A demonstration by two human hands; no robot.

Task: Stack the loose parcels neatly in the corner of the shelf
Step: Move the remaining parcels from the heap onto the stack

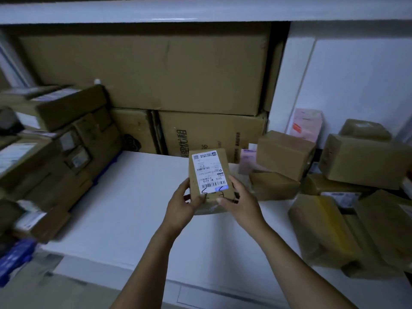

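A person holds a small parcel in both hands above the white shelf. The left hand grips its near left corner and the right hand its near right corner. The fingers of each hand are curled round the box edges, thumbs lying on the top face and the rest wrapped under or along the sides, so both hands are grasping the parcel. The parcel is brown cardboard, its long side running away from the fingers. A white shipping label with barcodes covers most of the top face, and black pen marks cross the label's near end, just beyond the thumbs. Whether the parcel's underside touches the shelf cannot be told. To the left of the fingers, well apart, stacked parcels fill the left corner of the shelf in several layers. To the right of the fingers, loose parcels lie in an uneven heap, the nearest brown one just beside the right hand. Among them a pale pink packet leans against the white wall, and a box with yellow tape lies nearer the person. Beyond the fingers, at the back of the shelf, large cartons stand piled up to the board above.
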